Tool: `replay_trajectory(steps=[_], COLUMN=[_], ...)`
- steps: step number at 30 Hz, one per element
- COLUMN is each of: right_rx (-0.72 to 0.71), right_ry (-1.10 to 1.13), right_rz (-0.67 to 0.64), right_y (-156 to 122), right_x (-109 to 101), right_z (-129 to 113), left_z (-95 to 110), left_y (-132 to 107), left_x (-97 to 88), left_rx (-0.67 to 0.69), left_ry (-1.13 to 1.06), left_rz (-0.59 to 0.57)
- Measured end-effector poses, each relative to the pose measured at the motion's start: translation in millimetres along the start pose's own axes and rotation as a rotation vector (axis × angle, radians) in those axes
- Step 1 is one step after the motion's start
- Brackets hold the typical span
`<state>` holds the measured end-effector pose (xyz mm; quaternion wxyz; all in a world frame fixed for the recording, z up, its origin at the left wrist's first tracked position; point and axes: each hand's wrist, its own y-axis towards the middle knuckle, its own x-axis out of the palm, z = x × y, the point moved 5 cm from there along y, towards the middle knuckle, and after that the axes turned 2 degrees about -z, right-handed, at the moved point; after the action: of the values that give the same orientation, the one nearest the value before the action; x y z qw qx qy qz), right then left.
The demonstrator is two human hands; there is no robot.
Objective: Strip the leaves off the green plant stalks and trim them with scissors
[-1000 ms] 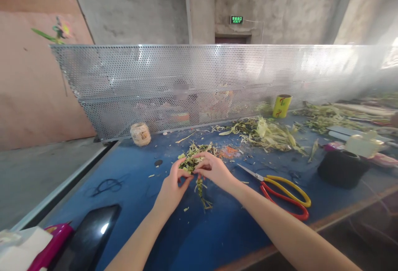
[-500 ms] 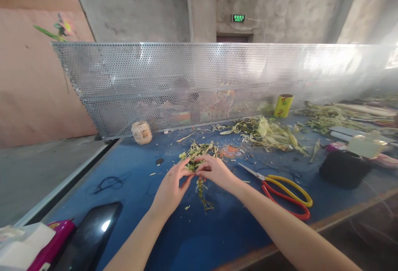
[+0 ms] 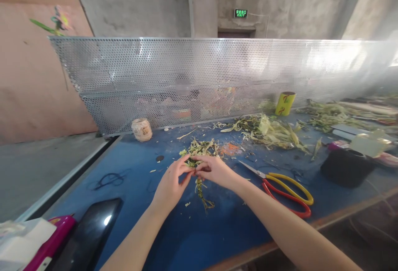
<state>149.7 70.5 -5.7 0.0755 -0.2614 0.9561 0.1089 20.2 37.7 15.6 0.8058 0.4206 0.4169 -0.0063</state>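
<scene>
My left hand (image 3: 169, 184) and my right hand (image 3: 216, 172) meet over the middle of the blue table, thumbs and fingertips pinched together. Between them is a braid of dried, green-yellow plant strands (image 3: 200, 188). Its thin plaited tail hangs toward me and frays at the tip. Beyond my fingers spreads a loose tangle of dried plant pieces (image 3: 203, 147); my fingers hide where it meets the braid. Scissors (image 3: 270, 179) with one yellow and one red handle lie open to the right of my right hand, apart from it.
A twine roll (image 3: 141, 130) stands back left. Behind it runs a perforated metal screen (image 3: 149, 72). Dried husks (image 3: 267, 132) and a yellow tube (image 3: 285, 103) are back right. A black spool-like object (image 3: 346, 167) sits right; a phone (image 3: 90, 229) and dark thread (image 3: 110, 180) lie left.
Both hands stay pinched at the braid with only slight finger movement. The whole view has shifted a little; the things on the table lie as before.
</scene>
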Motion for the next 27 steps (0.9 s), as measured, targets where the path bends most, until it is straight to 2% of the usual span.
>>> replay_trajectory(steps=[4,10,17,21,27], right_rx=[0.004,0.022,0.04,0.032,0.055], right_ry=[-0.03,0.019,0.058,0.055,0.055], right_rz=[-0.009,-0.014,0.034,0.058,0.06], right_y=[-0.9,-0.1,1.5,1.0,0.3], right_x=[0.8,2.1,-2.6,-6.5,-5.2], right_z=[-2.2,-0.8,-0.8,-1.8,-4.3], left_z=[-1.8,-1.5,-6.1,-5.2,-4.2], left_y=[1.3,1.6,2.0,0.9,0.9], left_x=[-0.6,0.7,-2.1,3.1,4.7], left_rx=[-0.095,-0.139,-0.26,-0.224,-0.203], left_ry=[-0.057,-0.109,-0.204,-0.23,-0.234], left_rz=[0.001,-0.029,-0.019,-0.076,-0.067])
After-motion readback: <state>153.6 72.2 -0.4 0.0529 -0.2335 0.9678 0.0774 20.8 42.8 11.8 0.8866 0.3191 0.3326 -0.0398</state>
